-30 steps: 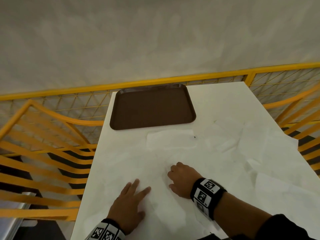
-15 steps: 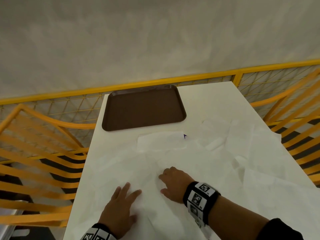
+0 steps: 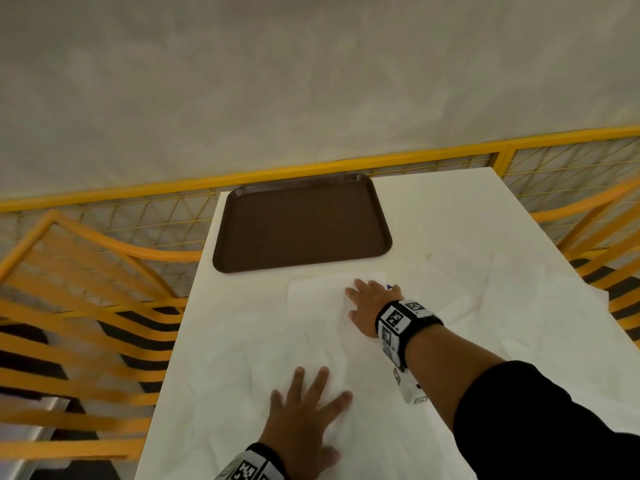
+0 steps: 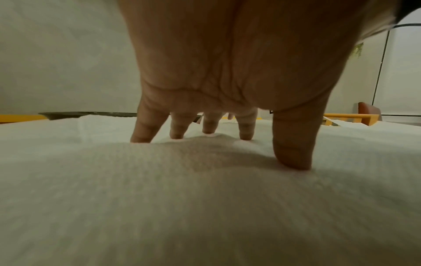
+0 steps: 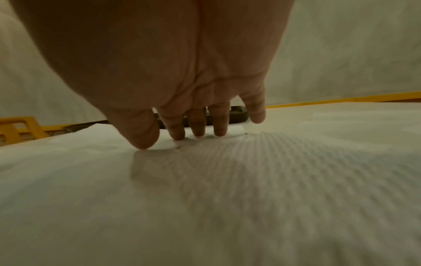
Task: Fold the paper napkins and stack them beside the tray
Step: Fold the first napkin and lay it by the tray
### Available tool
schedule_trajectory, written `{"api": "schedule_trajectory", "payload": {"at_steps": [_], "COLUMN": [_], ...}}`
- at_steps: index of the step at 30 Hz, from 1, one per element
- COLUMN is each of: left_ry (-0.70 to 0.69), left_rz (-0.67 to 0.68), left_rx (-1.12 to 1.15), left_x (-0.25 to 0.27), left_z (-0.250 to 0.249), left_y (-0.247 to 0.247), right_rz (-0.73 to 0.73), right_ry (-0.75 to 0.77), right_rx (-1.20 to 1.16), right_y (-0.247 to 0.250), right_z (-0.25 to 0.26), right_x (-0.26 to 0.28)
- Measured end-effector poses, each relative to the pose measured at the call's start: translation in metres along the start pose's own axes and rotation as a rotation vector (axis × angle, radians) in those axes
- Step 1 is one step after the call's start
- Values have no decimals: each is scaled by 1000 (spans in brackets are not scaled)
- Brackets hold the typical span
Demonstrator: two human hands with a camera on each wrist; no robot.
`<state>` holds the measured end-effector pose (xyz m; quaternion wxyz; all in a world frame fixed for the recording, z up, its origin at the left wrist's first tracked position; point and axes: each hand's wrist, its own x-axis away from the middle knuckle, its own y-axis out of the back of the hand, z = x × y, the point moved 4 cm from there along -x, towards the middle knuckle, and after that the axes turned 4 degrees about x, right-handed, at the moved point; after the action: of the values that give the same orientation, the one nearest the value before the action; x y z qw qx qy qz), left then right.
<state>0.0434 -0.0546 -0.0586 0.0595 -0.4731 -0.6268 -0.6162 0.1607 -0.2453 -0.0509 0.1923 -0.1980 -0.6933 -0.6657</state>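
A brown tray (image 3: 301,223) lies at the far left of the white table (image 3: 433,202). Just in front of it is a folded white napkin (image 3: 315,292). My right hand (image 3: 365,299) rests on that napkin's right part, its fingers (image 5: 198,126) straight with their tips down on the paper. Nearer to me, my left hand (image 3: 306,407) lies flat with spread fingers (image 4: 244,129) on a larger unfolded napkin (image 3: 263,368). Neither hand grips anything. The tray's edge shows low behind the fingers in the left wrist view (image 4: 91,114) and the right wrist view (image 5: 239,114).
Several loose white napkins (image 3: 485,289) overlap across the table's right half, some reaching its right edge. A yellow mesh railing (image 3: 311,174) runs behind the table and yellow chair frames (image 3: 86,289) stand on both sides. A grey wall lies beyond.
My right hand has moved forward, from beside the left hand to the folded napkin by the tray. The left hand has stayed flat on the near napkin.
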Motion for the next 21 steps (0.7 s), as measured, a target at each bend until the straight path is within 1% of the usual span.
{"api": "schedule_trajectory", "payload": {"at_steps": [9,12,16,19,21], "left_ry": [-12,-20,-13,-15,-10], "left_rz": [8,-6,-14,-26,-40], "left_rx": [9,13,-7,-19,-15], "left_x": [-2,-2,2,5,6], "left_z": [1,2,2,0,-1], "left_y": [-1,-1,0,2,3], "right_rz": [31,11,-50,-66,-103], "right_ry": [-27,-24,8,62,98], "right_rx": [11,5,-16,36,81], "right_y": [12,12,16,14,9], "right_z": [-10,-13,-13,-4,5], "right_x": [-17,-14,8,40,64]}}
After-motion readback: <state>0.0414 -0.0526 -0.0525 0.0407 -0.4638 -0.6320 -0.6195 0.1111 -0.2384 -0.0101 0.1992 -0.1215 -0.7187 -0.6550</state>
